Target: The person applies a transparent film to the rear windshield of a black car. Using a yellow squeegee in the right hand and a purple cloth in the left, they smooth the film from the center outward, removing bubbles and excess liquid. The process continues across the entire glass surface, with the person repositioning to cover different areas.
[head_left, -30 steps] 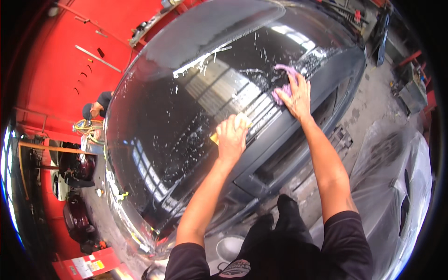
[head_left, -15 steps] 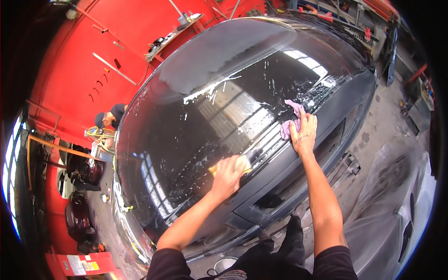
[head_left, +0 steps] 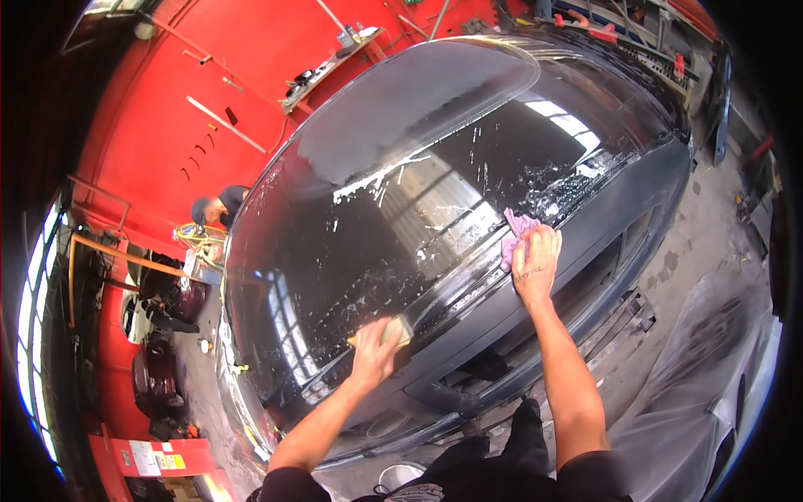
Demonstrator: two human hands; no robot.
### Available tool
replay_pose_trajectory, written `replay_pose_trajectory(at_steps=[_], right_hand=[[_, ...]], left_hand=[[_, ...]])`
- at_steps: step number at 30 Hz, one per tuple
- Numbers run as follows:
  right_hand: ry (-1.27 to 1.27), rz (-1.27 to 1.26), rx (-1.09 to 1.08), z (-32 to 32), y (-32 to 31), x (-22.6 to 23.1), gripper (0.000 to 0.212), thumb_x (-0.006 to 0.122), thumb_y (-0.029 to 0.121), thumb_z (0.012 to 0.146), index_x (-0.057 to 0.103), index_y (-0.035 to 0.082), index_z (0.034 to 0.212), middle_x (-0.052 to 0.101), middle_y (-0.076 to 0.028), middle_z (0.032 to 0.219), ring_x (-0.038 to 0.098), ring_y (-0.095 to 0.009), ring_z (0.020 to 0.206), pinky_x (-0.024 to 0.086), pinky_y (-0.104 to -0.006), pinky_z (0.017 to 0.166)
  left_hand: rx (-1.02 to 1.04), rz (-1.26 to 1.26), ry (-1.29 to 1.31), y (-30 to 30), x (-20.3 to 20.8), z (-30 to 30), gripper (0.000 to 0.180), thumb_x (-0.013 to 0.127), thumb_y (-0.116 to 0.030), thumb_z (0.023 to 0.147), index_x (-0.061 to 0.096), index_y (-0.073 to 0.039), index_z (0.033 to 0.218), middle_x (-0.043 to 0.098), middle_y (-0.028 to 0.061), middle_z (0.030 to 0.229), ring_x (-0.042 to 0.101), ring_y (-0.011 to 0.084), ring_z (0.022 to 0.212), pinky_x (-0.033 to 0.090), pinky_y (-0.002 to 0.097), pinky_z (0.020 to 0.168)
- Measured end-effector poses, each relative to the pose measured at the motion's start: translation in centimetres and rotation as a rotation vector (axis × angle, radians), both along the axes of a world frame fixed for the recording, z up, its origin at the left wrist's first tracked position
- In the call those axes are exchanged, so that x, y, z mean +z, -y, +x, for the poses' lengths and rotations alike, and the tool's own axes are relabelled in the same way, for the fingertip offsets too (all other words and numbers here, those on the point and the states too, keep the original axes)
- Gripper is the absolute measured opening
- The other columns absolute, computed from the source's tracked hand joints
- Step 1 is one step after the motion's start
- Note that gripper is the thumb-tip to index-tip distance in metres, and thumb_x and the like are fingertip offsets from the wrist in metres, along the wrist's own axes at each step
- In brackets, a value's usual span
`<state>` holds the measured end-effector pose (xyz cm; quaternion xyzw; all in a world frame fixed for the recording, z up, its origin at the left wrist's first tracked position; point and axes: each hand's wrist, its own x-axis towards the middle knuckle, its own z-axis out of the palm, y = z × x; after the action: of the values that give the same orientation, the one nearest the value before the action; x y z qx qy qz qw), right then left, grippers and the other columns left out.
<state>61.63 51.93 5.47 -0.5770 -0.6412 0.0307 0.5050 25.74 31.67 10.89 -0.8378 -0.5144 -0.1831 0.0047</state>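
Observation:
A dark car with a glossy, wet black roof (head_left: 351, 251) spreads out in front of me. White suds and drops streak its surface. My left hand (head_left: 375, 356) is closed around a pale yellow block (head_left: 403, 331), a sponge or sanding pad, pressed to the roof near its close edge. Farther right along that edge, my right hand (head_left: 536, 261) grips a bunched pinkish-purple cloth (head_left: 519, 233) against the roof. The fingers partly cover both the block and the cloth.
The car's dull grey side (head_left: 477, 343) lies nearest me. Plastic sheeting (head_left: 669, 402) covers something at the lower right. Another person (head_left: 224, 206) crouches beyond the car at left. A shelf (head_left: 335, 67) hangs on the red wall, and a bucket (head_left: 401, 475) stands near my legs.
My left hand has slid left and nearer along the roof edge with the block. My right hand has shifted slightly left and nearer with the cloth. The view has turned a little.

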Motion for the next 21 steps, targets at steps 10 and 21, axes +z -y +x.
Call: replay_pose_trajectory(at_steps=[10, 21], right_hand=[[0.11, -0.174, 0.026, -1.0, 0.7, 1.9, 0.041, 0.073, 0.023, 0.097, 0.075, 0.006, 0.134, 0.061, -0.023, 0.122, 0.056, -0.042, 0.12, 0.045, -0.0538, 0.11], [-0.178, -0.05, -0.109, -0.3, -0.2, -1.9, 0.025, 0.064, 0.01, 0.095, 0.066, 0.005, 0.119, 0.066, -0.018, 0.117, 0.061, -0.04, 0.117, 0.042, -0.0556, 0.117]], left_hand=[[-0.176, 0.094, 0.083, -16.1, -0.2, 12.6, 0.043, 0.079, -0.012, 0.091, 0.069, -0.006, 0.133, 0.062, 0.0256, 0.144, 0.057, 0.0425, 0.129, 0.045, 0.0555, 0.107], [-0.209, 0.133, 0.018, -10.9, -0.5, 7.8, 0.057, 0.083, -0.004, 0.081, 0.072, -0.013, 0.137, 0.064, 0.0212, 0.142, 0.061, 0.0442, 0.124, 0.047, 0.0555, 0.104]])
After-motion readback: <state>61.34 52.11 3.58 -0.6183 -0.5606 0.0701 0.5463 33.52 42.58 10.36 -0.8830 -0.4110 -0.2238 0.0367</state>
